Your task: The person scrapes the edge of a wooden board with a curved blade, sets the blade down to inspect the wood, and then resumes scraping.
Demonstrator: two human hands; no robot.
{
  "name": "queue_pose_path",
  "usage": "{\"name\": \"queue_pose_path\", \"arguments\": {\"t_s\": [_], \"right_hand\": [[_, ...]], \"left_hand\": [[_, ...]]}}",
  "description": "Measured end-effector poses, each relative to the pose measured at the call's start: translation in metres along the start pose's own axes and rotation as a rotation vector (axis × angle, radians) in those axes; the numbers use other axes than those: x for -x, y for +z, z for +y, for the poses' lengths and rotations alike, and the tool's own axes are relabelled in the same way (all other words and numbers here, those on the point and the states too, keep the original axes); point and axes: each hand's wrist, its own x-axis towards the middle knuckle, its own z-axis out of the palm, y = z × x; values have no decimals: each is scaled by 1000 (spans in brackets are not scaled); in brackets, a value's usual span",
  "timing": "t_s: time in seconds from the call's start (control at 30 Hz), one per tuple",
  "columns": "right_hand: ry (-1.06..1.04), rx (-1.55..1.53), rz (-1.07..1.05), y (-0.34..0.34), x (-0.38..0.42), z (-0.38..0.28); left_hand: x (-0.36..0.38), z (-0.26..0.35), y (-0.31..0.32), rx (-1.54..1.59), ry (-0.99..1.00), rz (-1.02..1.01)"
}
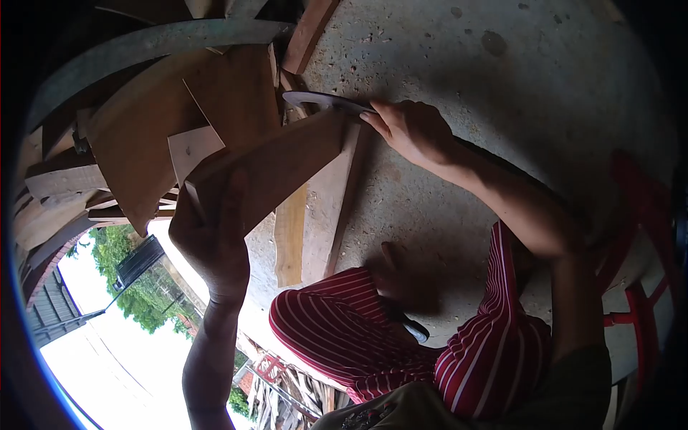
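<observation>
My left hand [215,236] is closed around the near end of a thick wooden board [279,168], with the thumb on its broad face. The board is held up at a slant, its far end pointing toward my right hand. My right hand [416,132] pinches the edge of a thin, dark, round-edged disc [315,99] between thumb and fingers. The disc lies bent along the board's far end and overlaps it in this view. Its exact kind does not show.
Wooden sheets [136,136] and offcuts are piled at the left. A pale plank [330,208] lies on the dusty concrete floor [459,64] beyond my striped trouser legs [337,322]. At the right stands a red frame [641,322]. Bright outdoors shows at lower left.
</observation>
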Motion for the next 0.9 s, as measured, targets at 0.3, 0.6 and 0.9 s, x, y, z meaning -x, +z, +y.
{"name": "queue_pose_path", "arguments": {"t_s": [0.3,0.6,0.9], "right_hand": [[-68,-17,-29,-30,7,-28],[-76,-31,113,-4,7,3],[-45,-60,63,-13,3,-11]], "left_hand": [[-2,7,-3,23,-41,13],[2,9,4,98,-40,37],[2,5,4,138,-40,47]]}}
